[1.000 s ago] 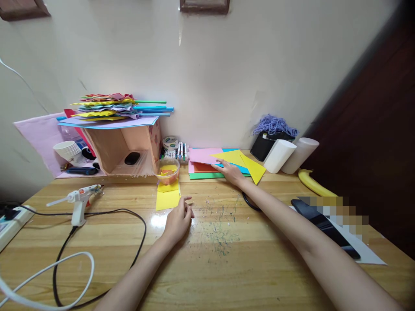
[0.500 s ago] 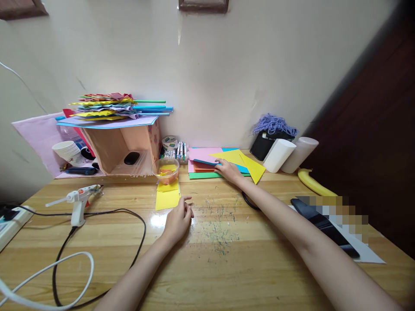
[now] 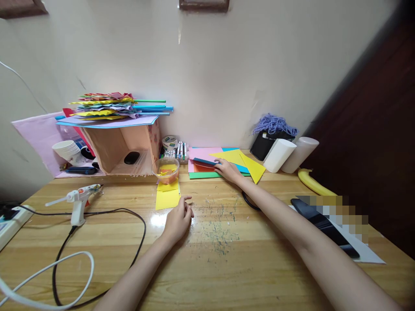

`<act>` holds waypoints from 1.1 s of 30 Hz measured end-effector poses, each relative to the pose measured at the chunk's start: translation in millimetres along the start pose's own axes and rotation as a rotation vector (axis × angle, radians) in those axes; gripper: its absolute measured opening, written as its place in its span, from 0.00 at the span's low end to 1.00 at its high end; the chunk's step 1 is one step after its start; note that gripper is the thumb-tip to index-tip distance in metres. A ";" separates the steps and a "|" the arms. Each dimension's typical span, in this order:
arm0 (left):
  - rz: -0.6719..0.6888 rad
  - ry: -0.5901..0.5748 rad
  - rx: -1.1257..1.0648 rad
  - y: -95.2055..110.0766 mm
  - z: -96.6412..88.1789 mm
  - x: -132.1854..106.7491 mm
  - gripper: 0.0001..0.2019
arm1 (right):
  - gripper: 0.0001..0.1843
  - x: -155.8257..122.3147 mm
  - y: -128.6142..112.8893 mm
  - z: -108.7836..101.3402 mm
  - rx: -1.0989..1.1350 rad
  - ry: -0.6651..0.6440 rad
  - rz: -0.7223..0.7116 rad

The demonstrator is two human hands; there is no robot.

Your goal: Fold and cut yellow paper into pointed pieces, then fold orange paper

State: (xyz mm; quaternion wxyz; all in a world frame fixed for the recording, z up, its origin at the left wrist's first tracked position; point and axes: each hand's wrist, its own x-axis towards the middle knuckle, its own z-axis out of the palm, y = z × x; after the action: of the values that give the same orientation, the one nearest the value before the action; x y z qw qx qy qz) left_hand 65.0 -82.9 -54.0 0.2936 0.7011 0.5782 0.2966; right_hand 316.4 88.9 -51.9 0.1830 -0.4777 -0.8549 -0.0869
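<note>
My right hand (image 3: 228, 170) is at the stack of coloured paper at the back of the table. Its fingers pinch the edge of a dark blue sheet (image 3: 205, 162), which is tilted up over an orange sheet (image 3: 205, 169). Pink paper (image 3: 202, 153), a green sheet (image 3: 204, 175) and yellow triangular pieces (image 3: 253, 167) lie around it. My left hand (image 3: 178, 219) rests on the table with loosely curled fingers and holds nothing. Just behind it lie yellow paper squares (image 3: 167, 200), partly under a clear bowl (image 3: 166, 171) of paper scraps.
A glue gun (image 3: 79, 201) with its black cord stands at left, near a white cable (image 3: 90, 263). Behind it is an open box (image 3: 154, 142) topped with paper flowers (image 3: 106, 106). White rolls (image 3: 280, 155), a banana (image 3: 316, 183) and a black tablet-like slab (image 3: 324, 226) are at right.
The dark blue sheet's left end has risen very slightly, showing a little more orange below. Both hands stay almost where they were.
</note>
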 end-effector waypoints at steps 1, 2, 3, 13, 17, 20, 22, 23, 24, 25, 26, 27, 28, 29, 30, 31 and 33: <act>0.001 0.001 0.001 -0.1 0.1 -0.2 0.15 | 0.10 -0.1 -1.8 -1.4 0.002 0.007 0.019; 0.003 0.001 0.002 -0.3 0.2 -0.3 0.15 | 0.10 -0.2 -3.6 -2.9 0.004 0.018 0.044; 0.005 0.000 0.002 -0.7 0.4 -0.3 0.15 | 0.11 -0.2 -5.2 -4.4 0.005 0.032 0.074; 0.001 -0.001 -0.001 -1.5 0.8 1.1 0.15 | 0.10 34.6 3.3 -34.9 0.068 0.345 0.314; -0.004 -0.003 -0.031 -0.2 0.1 0.3 0.15 | 0.09 57.4 6.3 -64.2 0.107 0.499 0.362; -0.004 0.017 -0.104 -1.0 0.4 0.4 0.14 | 0.07 62.5 -0.1 -89.6 0.281 0.693 0.308; -0.007 0.032 -0.202 -1.9 0.8 1.3 0.14 | 0.07 57.8 -9.5 -107.6 0.468 0.761 0.238; -0.011 0.039 -0.267 -2.3 1.0 2.0 0.14 | 0.09 53.1 -15.6 -116.9 0.572 0.765 0.210; -0.019 0.047 -0.338 -2.6 1.1 2.9 0.14 | 0.10 47.2 -22.5 -126.4 0.679 0.759 0.180; -0.029 0.054 -0.408 -2.8 1.1 3.8 0.15 | 0.10 40.2 -29.9 -135.8 0.782 0.757 0.156; -0.039 0.063 -0.476 -2.9 1.0 4.7 0.16 | 0.10 32.5 -37.4 -144.9 0.880 0.742 0.143; -0.046 0.075 -0.542 -2.8 0.9 5.5 0.17 | 0.10 24.5 -44.6 -153.3 0.970 0.711 0.139; -0.049 0.083 -0.611 -2.8 0.7 6.2 0.18 | 0.11 16.4 -51.1 -160.6 1.051 0.675 0.140; -0.050 0.086 -0.688 -2.7 0.5 6.8 0.19 | 0.12 8.4 -56.4 -166.3 1.124 0.650 0.157; -0.048 0.089 -0.777 -2.5 0.2 7.1 0.20 | 0.12 0.7 -60.1 -169.9 1.187 0.616 0.191; -0.049 0.096 -0.869 -2.3 -0.4 7.3 0.22 | 0.13 -6.8 -62.1 -171.2 1.240 0.570 0.239; -0.069 0.081 -1.034 -1.3 -2.7 7.0 0.26 | 0.14 -21.4 -61.4 -166.3 1.301 0.420 0.368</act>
State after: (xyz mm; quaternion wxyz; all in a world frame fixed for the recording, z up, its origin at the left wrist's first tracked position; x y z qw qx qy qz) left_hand 63.3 -75.5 -52.7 0.5886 0.4331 0.3898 0.5604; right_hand 312.7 -14.1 93.9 0.6040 -0.3814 -0.5854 0.3835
